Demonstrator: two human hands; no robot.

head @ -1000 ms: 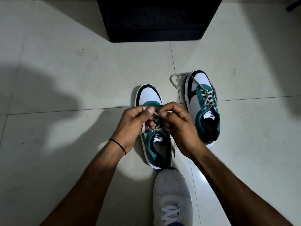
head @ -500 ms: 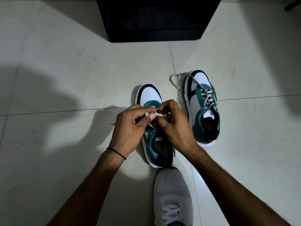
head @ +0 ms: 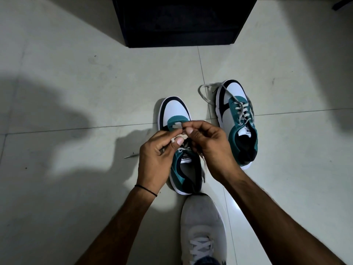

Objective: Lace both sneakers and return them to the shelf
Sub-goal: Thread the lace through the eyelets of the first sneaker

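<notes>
- Left hand (head: 156,155) and right hand (head: 212,148) each pinched the grey lace (head: 180,137), tips almost meeting, probably to snug a crossing.
- Directly under that pinch sat the teal-and-white sneaker (head: 176,113), toe pointing away.
- Its mate (head: 236,121), right of the grip, trailed loose lace; the black shelf (head: 181,22) waited beyond.

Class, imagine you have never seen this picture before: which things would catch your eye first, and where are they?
First, the left hand and right hand at centre, pinching a pale lace over the nearer teal, white and black sneaker on the tiled floor. Beside it to the right stands its matching sneaker, laced, its ends trailing loose. Beyond them sits a dark shelf unit.
</notes>
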